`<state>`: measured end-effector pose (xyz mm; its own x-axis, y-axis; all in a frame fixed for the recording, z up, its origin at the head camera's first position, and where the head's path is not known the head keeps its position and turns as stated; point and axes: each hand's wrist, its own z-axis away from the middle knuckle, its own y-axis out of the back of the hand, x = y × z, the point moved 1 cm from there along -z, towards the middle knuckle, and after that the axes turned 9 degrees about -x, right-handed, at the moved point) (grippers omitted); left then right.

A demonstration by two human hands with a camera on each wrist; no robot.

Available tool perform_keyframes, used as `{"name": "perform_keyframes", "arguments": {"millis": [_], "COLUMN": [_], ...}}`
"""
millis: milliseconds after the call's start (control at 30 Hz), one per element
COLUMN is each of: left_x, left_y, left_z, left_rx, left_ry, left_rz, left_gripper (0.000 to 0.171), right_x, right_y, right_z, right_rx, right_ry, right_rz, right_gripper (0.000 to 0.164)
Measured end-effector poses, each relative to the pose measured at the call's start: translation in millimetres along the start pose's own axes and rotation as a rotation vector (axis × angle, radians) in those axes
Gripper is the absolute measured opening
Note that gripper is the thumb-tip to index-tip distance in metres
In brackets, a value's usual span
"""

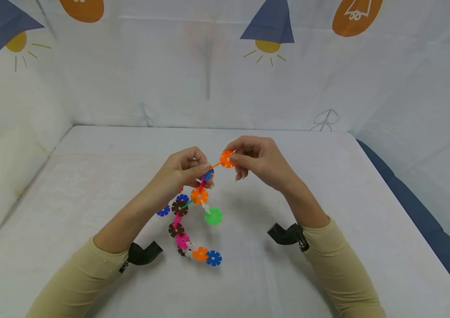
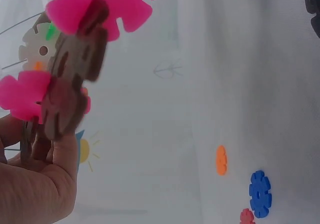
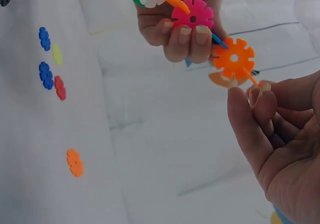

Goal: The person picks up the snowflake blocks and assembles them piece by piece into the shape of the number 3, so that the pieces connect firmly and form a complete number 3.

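Orange disc (image 1: pixel 225 161) (notched, flower-like)

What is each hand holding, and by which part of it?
The left hand holds the disc chain near its upper blue disc; the right hand pinches the orange end disc by its edge.

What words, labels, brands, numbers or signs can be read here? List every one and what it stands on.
None can be read.
Flower-shaped discs: no lettering shows.
White backdrop: drawn lamps and orange ovals, no letters or numbers.
Black wrist devices: any marks are too small to read.
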<state>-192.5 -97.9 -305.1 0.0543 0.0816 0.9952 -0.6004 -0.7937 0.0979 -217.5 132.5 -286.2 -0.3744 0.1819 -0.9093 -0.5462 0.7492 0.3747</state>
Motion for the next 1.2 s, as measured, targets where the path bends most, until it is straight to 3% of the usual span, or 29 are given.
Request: {"name": "perform_keyframes", "arguments": {"millis": [433, 833, 1200], "left_x": [6.0, 3.4, 0.4], "left_y": [-7.7, -7.0, -5.6], "left_z": [3.4, 3.0, 2.0], "left_rx": [0.084, 0.106, 0.076], "left_ry": [-0.066, -0.036, -0.044], "left_rz": [-0.161, -0.156, -0.099], "left_gripper": [0.011, 0.011, 0.014], "right_x": [-7, -3, -1], "right_y": [-5, -14, -13], "right_z": [2, 0, -2], "right_rx": [0.030, 0.066, 0.072], "right_ry": [0.008, 0.027, 0.016], "right_rz": [0.073, 0.087, 0.081], "right_gripper": [0.012, 0.011, 0.013]}}
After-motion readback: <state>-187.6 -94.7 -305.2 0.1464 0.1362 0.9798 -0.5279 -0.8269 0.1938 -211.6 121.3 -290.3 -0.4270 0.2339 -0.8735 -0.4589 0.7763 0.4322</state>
